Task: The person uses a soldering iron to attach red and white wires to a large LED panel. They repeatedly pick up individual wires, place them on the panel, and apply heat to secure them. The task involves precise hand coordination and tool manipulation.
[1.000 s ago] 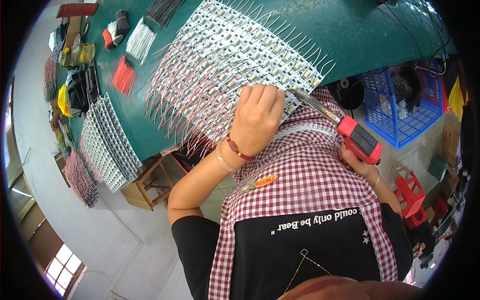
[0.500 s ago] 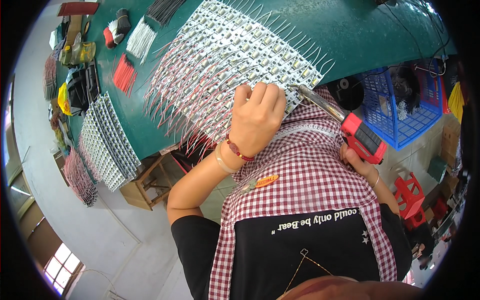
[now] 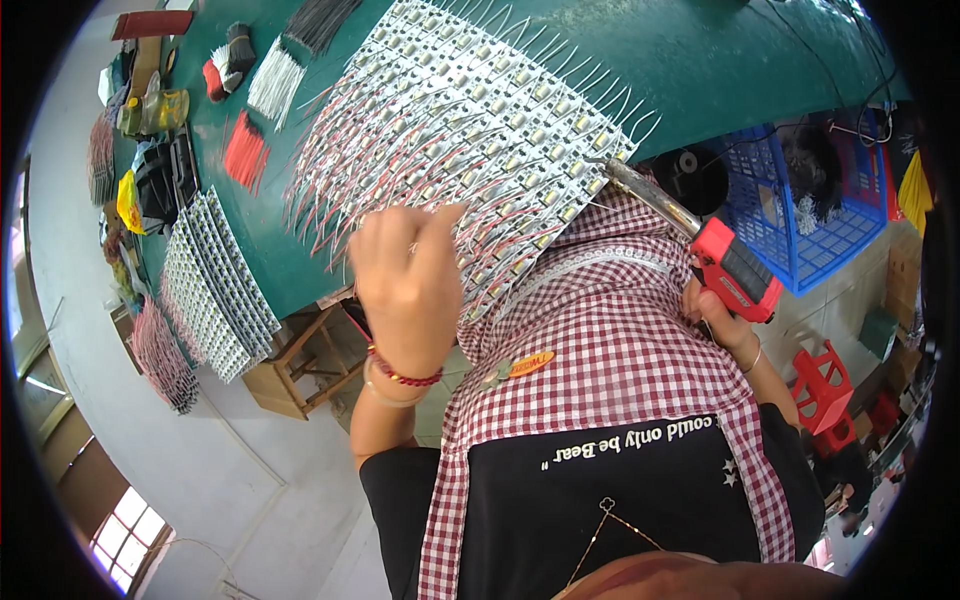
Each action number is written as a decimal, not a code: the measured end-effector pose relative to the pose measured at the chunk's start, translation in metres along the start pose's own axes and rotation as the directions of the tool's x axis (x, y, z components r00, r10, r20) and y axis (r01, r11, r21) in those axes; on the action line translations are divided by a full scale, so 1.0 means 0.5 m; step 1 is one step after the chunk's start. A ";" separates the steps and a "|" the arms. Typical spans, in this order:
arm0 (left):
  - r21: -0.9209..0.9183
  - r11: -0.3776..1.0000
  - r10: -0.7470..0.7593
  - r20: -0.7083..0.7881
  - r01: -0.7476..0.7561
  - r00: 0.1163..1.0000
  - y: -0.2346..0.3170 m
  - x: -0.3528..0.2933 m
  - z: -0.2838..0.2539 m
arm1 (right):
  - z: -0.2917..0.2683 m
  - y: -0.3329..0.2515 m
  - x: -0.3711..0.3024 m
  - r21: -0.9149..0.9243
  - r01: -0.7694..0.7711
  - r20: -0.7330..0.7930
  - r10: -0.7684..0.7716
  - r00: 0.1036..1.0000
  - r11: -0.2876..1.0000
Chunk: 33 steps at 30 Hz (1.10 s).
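Note:
A large white panel of small circuit boards [image 3: 520, 120] lies tilted on the green table, with rows of tan components and many thin red and white wires hanging off its left side. My left hand [image 3: 405, 285], slightly blurred, hovers at the panel's lower left edge beside these wires. Its fingers are curled in, and whatever they may hold is hidden. In my right hand [image 3: 725, 325] is a red-handled soldering iron [image 3: 735, 265]. Its metal shaft points up and left, and the tip is at the panel's right corner.
Bundles of red wires [image 3: 245, 152], white wires [image 3: 275, 82] and black wires [image 3: 322, 22] lie on the green table [image 3: 700, 60]. More circuit panels [image 3: 215, 290] hang over the left edge. A blue crate [image 3: 790, 215] and a red stool [image 3: 822, 385] stand at right.
My left hand has moved left and down, away from the iron's tip, to the panel's lower left edge. The soldering iron has shifted slightly right.

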<state>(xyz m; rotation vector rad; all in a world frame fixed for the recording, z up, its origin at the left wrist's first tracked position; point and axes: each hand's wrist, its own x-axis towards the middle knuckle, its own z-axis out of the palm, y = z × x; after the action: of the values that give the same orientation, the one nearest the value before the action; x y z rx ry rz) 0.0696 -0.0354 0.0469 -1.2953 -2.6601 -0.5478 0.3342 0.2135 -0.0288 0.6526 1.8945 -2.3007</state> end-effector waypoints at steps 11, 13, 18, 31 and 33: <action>-0.190 0.965 0.197 0.064 -0.182 0.978 0.026 0.026 0.101 | 0.006 -0.010 0.002 -0.084 0.002 -0.073 -0.009 0.997 0.996; -0.189 0.964 0.202 0.054 -0.189 0.978 0.027 0.024 0.102 | 0.005 -0.002 -0.001 -0.122 0.025 -0.089 -0.036 0.995 0.992; -0.102 0.969 0.230 0.038 -0.225 0.972 0.030 0.023 0.108 | -0.004 0.010 0.002 -0.155 0.023 -0.048 -0.030 0.998 0.988; -0.052 0.972 0.229 0.041 -0.227 0.972 0.038 0.026 0.103 | -0.006 0.017 -0.002 -0.229 0.014 -0.067 -0.030 0.997 0.973; -0.052 0.972 0.232 0.035 -0.230 0.972 0.037 0.028 0.104 | -0.007 0.013 -0.001 -0.223 0.012 -0.066 -0.028 0.997 0.975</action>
<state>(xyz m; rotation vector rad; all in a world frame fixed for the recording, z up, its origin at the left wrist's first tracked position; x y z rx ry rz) 0.0774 0.0048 0.0073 -1.6192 -2.4921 -0.5602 0.3378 0.2151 -0.0351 0.6947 2.1576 -2.0580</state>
